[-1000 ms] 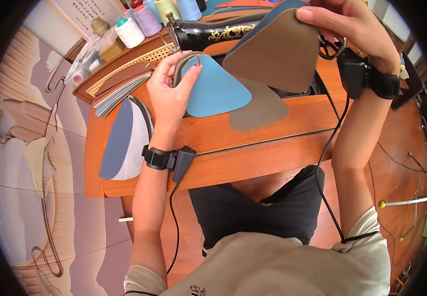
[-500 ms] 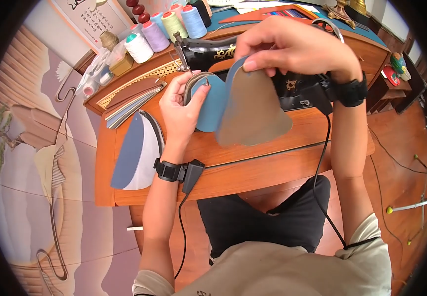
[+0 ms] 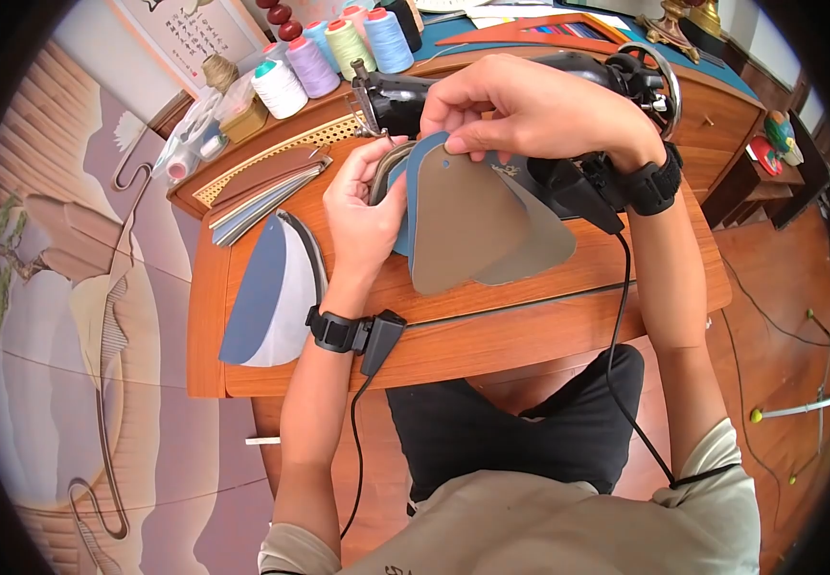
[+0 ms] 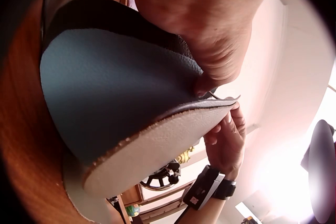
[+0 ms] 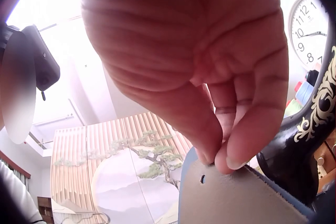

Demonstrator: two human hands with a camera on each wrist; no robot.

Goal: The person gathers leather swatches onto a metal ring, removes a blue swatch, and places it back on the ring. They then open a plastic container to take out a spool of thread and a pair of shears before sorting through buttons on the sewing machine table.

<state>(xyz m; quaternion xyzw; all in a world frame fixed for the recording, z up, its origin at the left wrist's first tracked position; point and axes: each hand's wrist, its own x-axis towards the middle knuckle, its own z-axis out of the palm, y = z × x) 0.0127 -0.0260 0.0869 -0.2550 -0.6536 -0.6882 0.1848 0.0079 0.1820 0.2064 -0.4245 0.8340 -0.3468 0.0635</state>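
My left hand grips a stack of rounded leather pieces near their narrow end. In the left wrist view the thumb presses on a blue leather piece, with a small metal hook tip by the thumb. Between thumb and fingertips, my right hand pinches the top of a brown leather piece with a blue back. A small hole shows near its pinched corner. This piece overlaps the left hand's stack. Another brown leather piece lies behind it, low over the table.
A black sewing machine stands just behind the hands. Blue and white leather pieces lie on the wooden table at left, with folded strips beyond. Thread spools line the back. Cables run from both wrist cameras.
My right hand has brought the brown leather piece down and left, up against the stack in my left hand. The left hand keeps its grip; the head view has shifted slightly.
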